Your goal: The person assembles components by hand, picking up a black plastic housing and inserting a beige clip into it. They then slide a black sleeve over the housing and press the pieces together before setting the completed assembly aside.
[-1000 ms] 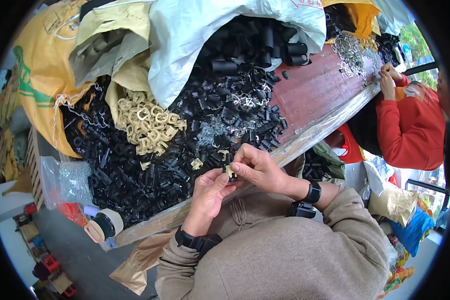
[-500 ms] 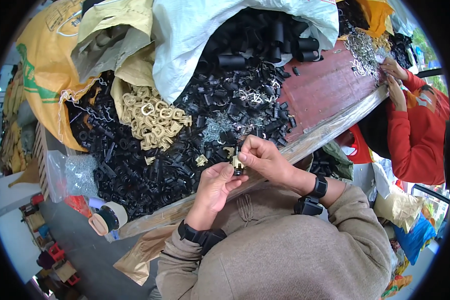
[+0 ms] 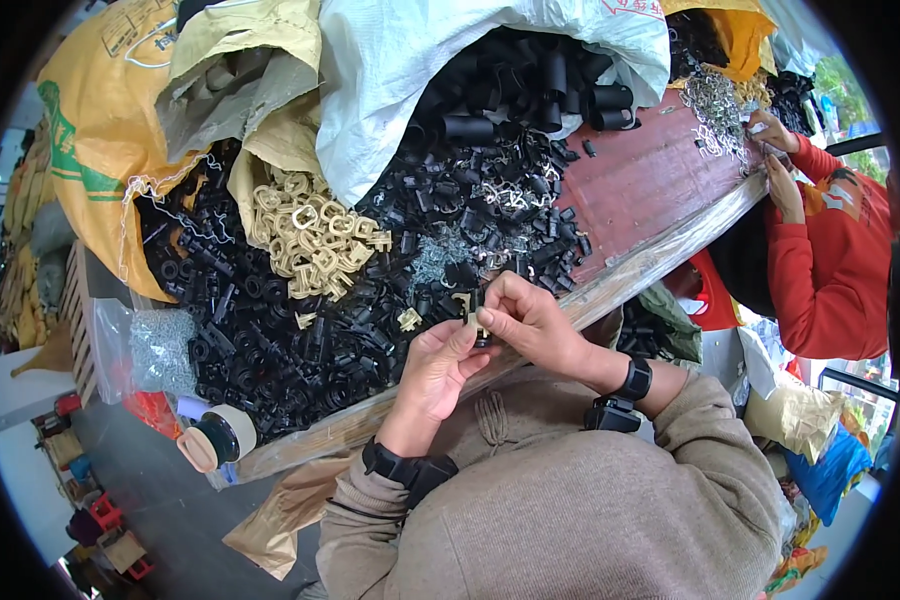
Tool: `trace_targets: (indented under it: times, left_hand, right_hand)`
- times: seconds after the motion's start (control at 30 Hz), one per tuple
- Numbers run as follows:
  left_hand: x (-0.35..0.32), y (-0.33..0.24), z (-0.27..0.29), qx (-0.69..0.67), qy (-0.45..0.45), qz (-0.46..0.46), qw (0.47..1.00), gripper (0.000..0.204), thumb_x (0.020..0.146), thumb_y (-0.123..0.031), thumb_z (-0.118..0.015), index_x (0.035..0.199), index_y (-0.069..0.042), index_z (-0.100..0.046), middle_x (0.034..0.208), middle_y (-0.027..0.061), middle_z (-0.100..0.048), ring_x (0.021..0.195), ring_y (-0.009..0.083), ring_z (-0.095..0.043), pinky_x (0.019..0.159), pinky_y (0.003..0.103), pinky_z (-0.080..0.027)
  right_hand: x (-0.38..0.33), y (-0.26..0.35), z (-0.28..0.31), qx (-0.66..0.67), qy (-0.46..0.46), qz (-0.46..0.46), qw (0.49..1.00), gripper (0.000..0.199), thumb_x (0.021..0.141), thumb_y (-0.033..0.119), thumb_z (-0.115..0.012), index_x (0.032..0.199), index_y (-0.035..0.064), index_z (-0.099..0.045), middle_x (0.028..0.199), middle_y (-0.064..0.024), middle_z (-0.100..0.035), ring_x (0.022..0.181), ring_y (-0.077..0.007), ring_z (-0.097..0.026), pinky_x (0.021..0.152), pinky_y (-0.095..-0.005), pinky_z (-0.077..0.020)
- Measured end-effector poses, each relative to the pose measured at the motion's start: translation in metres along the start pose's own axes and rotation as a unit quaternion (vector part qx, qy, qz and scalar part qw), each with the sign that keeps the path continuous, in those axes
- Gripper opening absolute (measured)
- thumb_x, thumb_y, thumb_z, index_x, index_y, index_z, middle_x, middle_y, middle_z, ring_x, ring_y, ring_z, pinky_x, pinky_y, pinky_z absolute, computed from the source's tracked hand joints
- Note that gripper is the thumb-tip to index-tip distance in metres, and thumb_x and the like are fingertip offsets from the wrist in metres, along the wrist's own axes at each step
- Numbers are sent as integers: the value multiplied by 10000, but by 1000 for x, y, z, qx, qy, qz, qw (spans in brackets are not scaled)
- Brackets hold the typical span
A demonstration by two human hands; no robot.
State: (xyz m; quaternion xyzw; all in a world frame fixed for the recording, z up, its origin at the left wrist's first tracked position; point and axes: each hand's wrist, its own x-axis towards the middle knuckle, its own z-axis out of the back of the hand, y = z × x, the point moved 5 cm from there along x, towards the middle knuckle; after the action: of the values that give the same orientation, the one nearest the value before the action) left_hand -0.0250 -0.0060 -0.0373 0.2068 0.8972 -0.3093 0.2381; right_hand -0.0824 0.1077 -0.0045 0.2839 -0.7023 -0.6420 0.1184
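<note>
Between my two hands, just over the table's near edge, is a small black and beige plastic part (image 3: 482, 340), mostly covered by fingers. My left hand (image 3: 432, 378) pinches it from the left with the thumb over it. My right hand (image 3: 535, 328) has thumb and curled index finger closed on its upper end. Just beyond my hands, a loose beige piece (image 3: 409, 319) lies among small black plastic parts (image 3: 260, 345). Farther left, beige square-ring pieces (image 3: 315, 240) spill in a heap from a paper sack (image 3: 290, 140). Small grey metal pieces (image 3: 436, 258) lie in the middle.
A white woven sack (image 3: 370, 100) holds black tubes (image 3: 555, 85). An orange sack (image 3: 100, 150) stands at far left, and a jar (image 3: 220, 435) by the near left corner. At right, a person in red (image 3: 830, 260) handles metal pieces (image 3: 715, 115) beside the wooden edge (image 3: 660, 262).
My left thumb has come up over the part, covering more of its beige portion. Both hands stay close together in nearly the same place. The view has shifted slightly.
</note>
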Motion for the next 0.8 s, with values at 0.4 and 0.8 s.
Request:
trace_targets:
  times: [0.4, 0.8]
  left_hand:
    - [0, -6, -23, 104, 70, 36, 991, 194, 777, -92, -562, 926, 31, -552, 913, 129, -598, 794, 187, -600, 695, 254, -490]
    - [52, 11, -60, 118, 162, 102, 974, 300, 758, -88, -566, 1019, 54, -531, 1002, 128, -578, 940, 187, -556, 837, 280, -437]
  right_hand:
    - [-17, 22, 109, -585, -188, 95, 783, 228, 744, 136, -584, 900, 34, -453, 717, -143, -485, 624, -320, -514, 547, -355, -414]
    - [11, 17, 104, -557, -148, 166, 800, 125, 789, 91, -516, 883, 25, -469, 782, -151, -480, 670, -345, -500, 588, -361, -409]
